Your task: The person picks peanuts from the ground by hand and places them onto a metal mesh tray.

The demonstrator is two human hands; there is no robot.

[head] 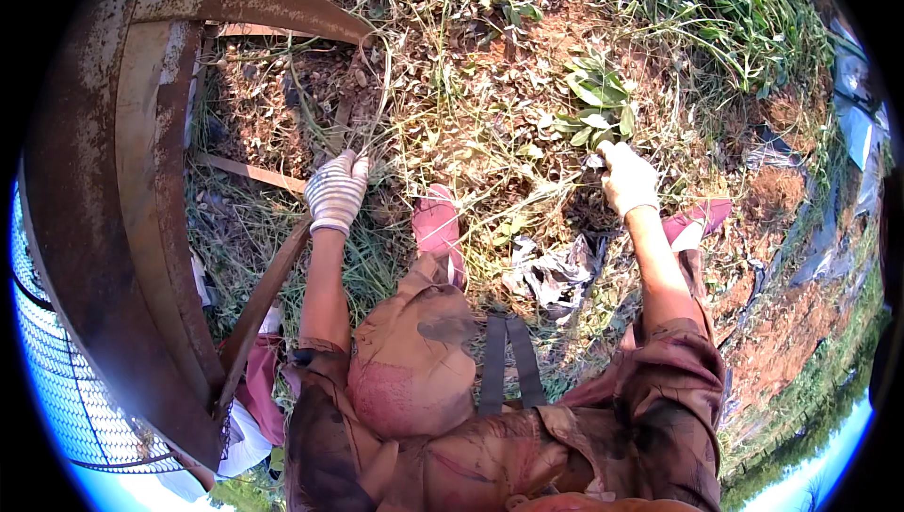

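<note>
My left hand (337,191), in a striped knit work glove, is at left centre with its fingers curled around long, thin stalks of cut grass (385,81). To the right, my right hand (627,177), in a pale glove, is closed on the lower end of a leafy green sprig (597,106) that spreads above the fingers. Between the hands lie dry grass and leaf litter (487,131) over reddish soil. A crumpled piece of plastic film (558,272) lies below and left of my right hand.
A large rusty metal frame (85,180) curves along the left side, with a thin bar (265,300) beside my left forearm. A wire-mesh fence (85,385) shows at lower left, near a person's maroon clothing (263,378). Plastic sheeting (854,117) lies at right; tall grass (741,11) grows at top right.
</note>
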